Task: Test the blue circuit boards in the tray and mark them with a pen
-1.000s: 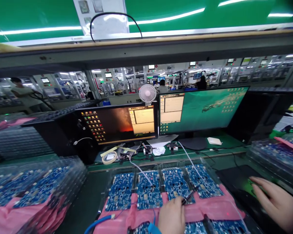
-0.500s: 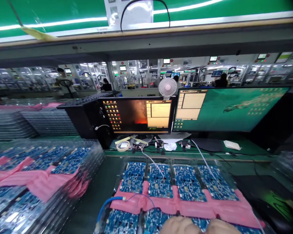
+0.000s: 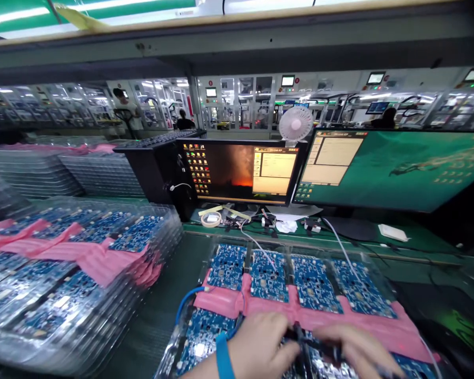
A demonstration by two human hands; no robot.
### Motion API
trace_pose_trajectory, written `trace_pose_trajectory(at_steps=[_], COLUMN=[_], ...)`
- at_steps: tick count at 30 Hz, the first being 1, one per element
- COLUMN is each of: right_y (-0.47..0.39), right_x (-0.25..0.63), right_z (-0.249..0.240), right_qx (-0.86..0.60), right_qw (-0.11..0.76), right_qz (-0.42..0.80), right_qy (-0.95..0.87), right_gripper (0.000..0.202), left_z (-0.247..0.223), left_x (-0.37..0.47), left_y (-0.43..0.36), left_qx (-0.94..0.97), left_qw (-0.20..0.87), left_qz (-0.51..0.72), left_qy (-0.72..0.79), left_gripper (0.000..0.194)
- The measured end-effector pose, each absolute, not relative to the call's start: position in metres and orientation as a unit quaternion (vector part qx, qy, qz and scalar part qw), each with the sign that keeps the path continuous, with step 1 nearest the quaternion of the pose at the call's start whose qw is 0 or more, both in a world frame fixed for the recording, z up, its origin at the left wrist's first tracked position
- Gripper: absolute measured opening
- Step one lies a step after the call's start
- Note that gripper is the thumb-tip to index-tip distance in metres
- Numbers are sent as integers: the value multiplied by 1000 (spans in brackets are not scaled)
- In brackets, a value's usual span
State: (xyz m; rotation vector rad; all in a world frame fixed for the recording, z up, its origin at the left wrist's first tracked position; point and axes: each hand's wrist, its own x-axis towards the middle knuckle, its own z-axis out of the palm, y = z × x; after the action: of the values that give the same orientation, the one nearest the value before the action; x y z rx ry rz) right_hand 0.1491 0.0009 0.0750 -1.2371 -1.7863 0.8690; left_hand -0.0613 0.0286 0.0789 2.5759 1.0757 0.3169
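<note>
My left hand (image 3: 263,345), with a blue wrist strap (image 3: 223,358) on it, is closed over the near row of boards. Thumb and fingers pinch a dark, narrow black thing (image 3: 305,350), too blurred to name. To its right, my right hand (image 3: 357,342) has curled fingers at the other end of that black thing. Beneath both hands, blue circuit boards (image 3: 270,275) lie in a clear plastic tray (image 3: 205,263), with a pink strip (image 3: 268,308) running across between the two rows. A blue cable (image 3: 187,300) runs toward my left wrist.
Stacked trays of boards (image 3: 134,231) stand at the left. Behind are a black computer case (image 3: 154,179), two monitors (image 3: 240,173) (image 3: 403,168), and a small fan (image 3: 296,125). White cables (image 3: 342,245) reach onto the boards. A mouse pad (image 3: 458,316) lies right. An overhead shelf crosses above.
My view has tilted down and shifted left. Both hands, barely showing at the bottom edge before, have come up over the near boards, with the black thing between them.
</note>
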Motion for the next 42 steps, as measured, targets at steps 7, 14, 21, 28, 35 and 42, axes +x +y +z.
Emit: trace_pose_trajectory(at_steps=[7,14,21,28,35,42], right_y=[74,92,92,73,40,33], right_x=[109,78,77,100,104,92], right_z=[44,8,10,55,62,58], right_qx=[-602,-598,-609,-612,-537,-511], right_qw=[364,334,336,393,511,521], right_qz=[423,432,413,426,572,611], right_qy=[-572,-587,-588,-538,-351,-305], right_gripper=[34,36,33,31,33,38], left_z=[62,49,49,50,55,55], left_x=[-82,-83,-83,-84,-83,-82], left_y=[50,50,51,53,53,48], left_qx=[887,879,873,869,833,832], left_qw=[100,121,132,149,204,208], left_qz=[51,59,59,103,188,221], left_qy=[448,457,466,461,478,465], left_gripper=[15,15,16,19,25,18])
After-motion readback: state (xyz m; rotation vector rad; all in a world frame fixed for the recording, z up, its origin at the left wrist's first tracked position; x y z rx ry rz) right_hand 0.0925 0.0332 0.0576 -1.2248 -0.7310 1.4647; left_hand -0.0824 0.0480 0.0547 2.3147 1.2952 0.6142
